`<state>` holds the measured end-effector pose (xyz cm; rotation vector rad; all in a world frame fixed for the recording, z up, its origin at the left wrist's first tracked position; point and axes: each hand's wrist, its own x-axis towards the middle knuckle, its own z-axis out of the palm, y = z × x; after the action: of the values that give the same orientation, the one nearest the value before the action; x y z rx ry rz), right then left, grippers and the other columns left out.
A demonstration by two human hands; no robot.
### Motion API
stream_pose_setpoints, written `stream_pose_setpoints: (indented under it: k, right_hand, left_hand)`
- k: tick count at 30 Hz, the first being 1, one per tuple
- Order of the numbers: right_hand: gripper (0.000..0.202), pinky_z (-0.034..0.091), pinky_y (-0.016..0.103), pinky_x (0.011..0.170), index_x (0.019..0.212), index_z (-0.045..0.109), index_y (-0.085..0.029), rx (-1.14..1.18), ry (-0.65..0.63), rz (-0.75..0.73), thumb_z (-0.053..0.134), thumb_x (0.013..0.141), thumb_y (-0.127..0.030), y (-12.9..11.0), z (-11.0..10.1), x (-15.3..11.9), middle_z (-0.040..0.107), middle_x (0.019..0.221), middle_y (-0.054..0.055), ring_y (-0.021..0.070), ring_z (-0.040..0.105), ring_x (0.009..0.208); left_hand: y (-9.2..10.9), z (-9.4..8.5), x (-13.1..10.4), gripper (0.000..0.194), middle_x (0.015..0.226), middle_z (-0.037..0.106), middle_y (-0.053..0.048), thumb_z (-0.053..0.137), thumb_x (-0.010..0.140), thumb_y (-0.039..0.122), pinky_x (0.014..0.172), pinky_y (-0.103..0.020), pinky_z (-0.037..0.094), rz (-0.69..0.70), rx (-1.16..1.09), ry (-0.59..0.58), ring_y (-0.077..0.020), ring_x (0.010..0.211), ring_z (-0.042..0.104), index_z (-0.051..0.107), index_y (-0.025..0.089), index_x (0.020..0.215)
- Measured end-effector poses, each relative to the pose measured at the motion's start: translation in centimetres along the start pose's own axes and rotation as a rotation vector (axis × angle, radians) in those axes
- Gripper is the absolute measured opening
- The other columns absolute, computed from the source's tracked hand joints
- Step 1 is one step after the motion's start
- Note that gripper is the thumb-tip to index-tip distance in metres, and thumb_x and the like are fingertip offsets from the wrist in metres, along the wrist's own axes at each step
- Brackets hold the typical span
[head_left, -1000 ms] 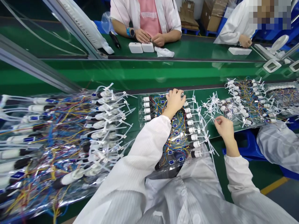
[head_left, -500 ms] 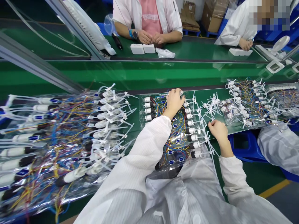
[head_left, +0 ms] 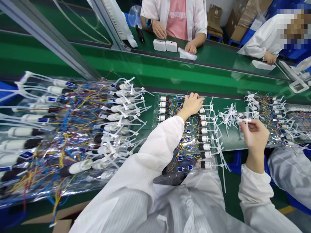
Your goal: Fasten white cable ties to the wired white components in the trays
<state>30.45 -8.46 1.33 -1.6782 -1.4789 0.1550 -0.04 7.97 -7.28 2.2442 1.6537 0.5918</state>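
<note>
My left hand (head_left: 192,104) lies over the top right corner of a plastic-wrapped bundle of wired parts, fingers apart. White-and-black cylinders (head_left: 206,147) line both sides of it, with coloured wires (head_left: 188,152) and small blue-and-white labelled pieces between them. Any cylinder end under the fingers is hidden. Off to the right, my right hand (head_left: 257,134) is raised and pinches a white cable tie (head_left: 247,121), partly smeared by motion. White cable ties (head_left: 220,149) hang from the right-hand cylinders. Just left of my right hand is a loose pile of cable ties (head_left: 229,115).
A large layered stack of similar wired parts (head_left: 65,129) fills the left side. More bundles (head_left: 264,110) lie at right. Across the green divider, a person (head_left: 176,19) sits by two white boxes (head_left: 165,45); another person (head_left: 262,38) works farther right. A metal post (head_left: 107,26) stands at upper left.
My right hand has risen and moved right from the hanging ties, and a cable tie now shows in its fingers. My left hand remains at the bundle's top right. The view has shifted.
</note>
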Motion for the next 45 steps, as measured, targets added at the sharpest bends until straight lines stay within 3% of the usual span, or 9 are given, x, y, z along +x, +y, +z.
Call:
stream_pose_setpoints:
  k: [4,8,12,15,20,26,30,37,45]
  right_hand:
    - [0.024,0.075,0.047,0.075,0.099,0.082,-0.027,0.444,-0.145,-0.017,0.095,0.091,-0.046,-5.0,4.9,4.0,0.079,0.082,0.004,0.0264,0.083,0.072]
    - [0.029,0.08,0.045,0.092,0.096,0.078,-0.025,0.655,-0.323,-0.036,0.098,0.089,-0.045,-7.8,13.3,8.2,0.081,0.09,0.002,0.0214,0.086,0.083]
    - [0.038,0.078,0.042,0.093,0.091,0.069,-0.026,0.693,-0.405,0.081,0.1,0.087,-0.047,-6.8,21.0,10.8,0.075,0.084,-0.003,0.0189,0.083,0.082]
    - [0.039,0.074,0.041,0.091,0.091,0.068,-0.026,0.569,-0.372,0.084,0.098,0.088,-0.051,-4.3,23.7,11.3,0.073,0.083,-0.003,0.0189,0.077,0.08]
    - [0.037,0.069,0.042,0.095,0.09,0.07,-0.028,0.532,-0.366,0.058,0.097,0.085,-0.053,-0.6,25.2,10.6,0.078,0.09,0.001,0.0222,0.074,0.087]
    - [0.042,0.067,0.042,0.088,0.089,0.068,-0.03,0.513,-0.333,0.058,0.097,0.088,-0.06,1.1,26.9,10.6,0.076,0.086,0.0,0.0235,0.07,0.083]
    - [0.042,0.063,0.04,0.083,0.089,0.067,-0.031,0.506,-0.285,0.047,0.097,0.087,-0.06,1.7,27.1,10.6,0.07,0.081,-0.002,0.0219,0.064,0.078]
    - [0.047,0.063,0.041,0.085,0.093,0.059,-0.032,0.556,-0.199,0.058,0.088,0.093,-0.069,1.7,27.3,10.3,0.068,0.086,-0.002,0.0229,0.066,0.082]
    - [0.045,0.068,0.047,0.095,0.092,0.063,-0.032,0.602,-0.267,0.063,0.094,0.09,-0.064,1.0,26.8,9.9,0.077,0.091,0.001,0.0249,0.072,0.087]
  left_hand:
    - [0.0,0.0,-0.2,0.042,0.16,0.075,-0.017,0.05,0.129,0.039,0.131,-0.072,0.048,0.031,0.052,-0.023,-0.0452,0.156,0.059,0.089,0.033,0.144]
    - [0.2,0.2,-0.4,0.041,0.168,0.071,-0.019,0.052,0.128,0.043,0.133,-0.073,0.045,0.027,0.044,0.025,-0.0479,0.161,0.057,0.086,0.029,0.148]
    - [0.5,0.0,-0.3,0.043,0.17,0.071,-0.02,0.063,0.126,0.044,0.128,-0.07,0.051,-0.04,0.065,0.069,-0.0482,0.161,0.059,0.078,0.026,0.162]
    - [0.6,-0.4,-0.1,0.039,0.166,0.075,-0.019,0.064,0.127,0.041,0.123,-0.066,0.056,-0.064,0.058,0.073,-0.0455,0.157,0.063,0.077,0.026,0.16]
    - [0.5,-0.5,0.2,0.031,0.162,0.08,-0.013,0.058,0.13,0.034,0.122,-0.058,0.057,-0.098,0.077,0.062,-0.0383,0.153,0.067,0.077,0.031,0.155]
    - [0.2,-0.1,0.4,0.031,0.157,0.082,-0.015,0.055,0.129,0.027,0.121,-0.057,0.056,-0.118,0.085,0.056,-0.0387,0.151,0.068,0.079,0.03,0.149]
    - [0.1,-0.2,0.2,0.036,0.16,0.079,-0.017,0.06,0.128,0.03,0.122,-0.058,0.054,-0.091,0.082,0.065,-0.0402,0.152,0.066,0.079,0.03,0.158]
    - [-0.1,-0.2,0.0,0.038,0.168,0.071,-0.016,0.058,0.13,0.042,0.129,-0.062,0.05,0.027,0.089,-0.017,-0.0432,0.157,0.06,0.086,0.031,0.153]
    - [0.3,-0.2,-0.2,0.036,0.162,0.075,-0.019,0.069,0.125,0.044,0.122,-0.059,0.056,-0.043,0.084,0.098,-0.0431,0.151,0.064,0.08,0.026,0.154]
